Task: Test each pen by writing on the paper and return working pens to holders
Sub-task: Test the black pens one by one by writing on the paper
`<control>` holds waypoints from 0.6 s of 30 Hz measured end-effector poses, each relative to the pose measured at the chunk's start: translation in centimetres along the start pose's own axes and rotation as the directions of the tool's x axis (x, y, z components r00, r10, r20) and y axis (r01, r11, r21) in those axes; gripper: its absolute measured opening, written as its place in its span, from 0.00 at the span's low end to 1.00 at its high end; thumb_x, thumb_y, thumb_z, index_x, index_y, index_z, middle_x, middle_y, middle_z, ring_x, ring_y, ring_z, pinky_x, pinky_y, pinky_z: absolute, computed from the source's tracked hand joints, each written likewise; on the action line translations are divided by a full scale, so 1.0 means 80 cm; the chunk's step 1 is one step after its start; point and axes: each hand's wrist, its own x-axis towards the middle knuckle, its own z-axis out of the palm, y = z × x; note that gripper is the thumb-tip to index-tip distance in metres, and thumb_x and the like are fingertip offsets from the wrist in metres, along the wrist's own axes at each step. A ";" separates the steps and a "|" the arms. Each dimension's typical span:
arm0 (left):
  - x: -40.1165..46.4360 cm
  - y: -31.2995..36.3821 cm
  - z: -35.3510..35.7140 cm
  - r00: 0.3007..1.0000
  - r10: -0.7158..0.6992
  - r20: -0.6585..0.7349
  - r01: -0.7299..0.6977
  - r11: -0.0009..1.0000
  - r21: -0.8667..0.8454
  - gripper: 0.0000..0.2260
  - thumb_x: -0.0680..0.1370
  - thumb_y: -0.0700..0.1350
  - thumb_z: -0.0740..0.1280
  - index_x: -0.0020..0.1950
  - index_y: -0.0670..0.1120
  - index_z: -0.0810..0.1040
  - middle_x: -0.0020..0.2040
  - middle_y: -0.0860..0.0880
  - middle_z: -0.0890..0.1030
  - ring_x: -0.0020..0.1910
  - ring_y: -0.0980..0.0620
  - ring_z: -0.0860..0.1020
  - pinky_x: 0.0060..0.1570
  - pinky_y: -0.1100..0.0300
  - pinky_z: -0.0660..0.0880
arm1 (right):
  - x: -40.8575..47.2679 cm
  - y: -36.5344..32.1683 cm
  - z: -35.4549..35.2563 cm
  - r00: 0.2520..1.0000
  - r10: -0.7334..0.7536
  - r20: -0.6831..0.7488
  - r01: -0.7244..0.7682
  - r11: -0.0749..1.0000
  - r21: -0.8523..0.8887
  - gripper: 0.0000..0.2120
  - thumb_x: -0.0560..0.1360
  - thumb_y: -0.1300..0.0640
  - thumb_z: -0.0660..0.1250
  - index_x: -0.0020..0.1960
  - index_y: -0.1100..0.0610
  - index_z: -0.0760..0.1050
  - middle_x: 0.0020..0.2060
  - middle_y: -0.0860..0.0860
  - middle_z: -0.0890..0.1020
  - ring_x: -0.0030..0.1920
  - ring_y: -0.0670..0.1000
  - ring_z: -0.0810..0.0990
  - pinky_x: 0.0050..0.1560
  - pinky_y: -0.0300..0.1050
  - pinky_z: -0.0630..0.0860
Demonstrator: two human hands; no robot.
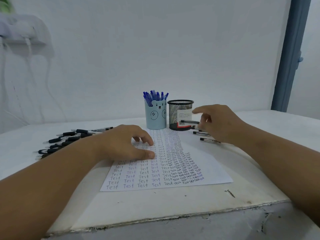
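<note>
Right hand (217, 123) around black pen (189, 121) beside mesh holder (180, 115)

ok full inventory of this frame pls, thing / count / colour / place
paper: one, white, rows of "Test" handwriting, table centre
bear holder: one, light blue, behind the paper
blue pens: a bunch, count unclear, standing in the bear holder
mesh holder: one, black, labelled, right of the bear holder; contents not visible
black pens, left pile: many, count unclear, left of the paper
black pens, right: a few, partly hidden by the right hand
table: one, white, chipped near edge
left hand: fingers resting on the paper
right hand: holding a blurred black pen by the mesh holder
</note>
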 end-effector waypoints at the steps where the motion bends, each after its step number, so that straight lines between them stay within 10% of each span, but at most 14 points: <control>1: 0.000 -0.001 0.000 1.000 -0.002 0.000 0.002 1.000 0.000 0.27 0.59 0.72 0.69 0.55 0.65 0.80 0.57 0.66 0.77 0.60 0.66 0.73 0.65 0.57 0.71 | -0.001 0.002 -0.003 0.999 0.022 0.031 -0.020 0.998 -0.064 0.16 0.76 0.69 0.65 0.52 0.47 0.79 0.40 0.47 0.81 0.36 0.48 0.79 0.39 0.45 0.79; 7: 0.000 -0.002 0.000 1.000 -0.005 0.003 0.005 1.000 -0.025 0.25 0.59 0.72 0.70 0.54 0.65 0.81 0.57 0.66 0.77 0.60 0.67 0.73 0.64 0.59 0.70 | 0.000 0.009 -0.001 0.975 0.171 0.139 -0.107 0.919 -0.380 0.14 0.72 0.67 0.63 0.51 0.58 0.84 0.50 0.55 0.85 0.53 0.58 0.82 0.56 0.53 0.81; 18: 0.004 -0.007 0.000 1.000 -0.007 -0.008 0.007 0.999 -0.049 0.25 0.59 0.71 0.72 0.53 0.64 0.82 0.57 0.66 0.78 0.59 0.69 0.73 0.60 0.62 0.68 | 0.001 0.016 0.001 0.975 0.036 0.221 0.031 0.956 -0.291 0.04 0.74 0.53 0.75 0.49 0.49 0.83 0.48 0.46 0.80 0.51 0.51 0.79 0.55 0.49 0.77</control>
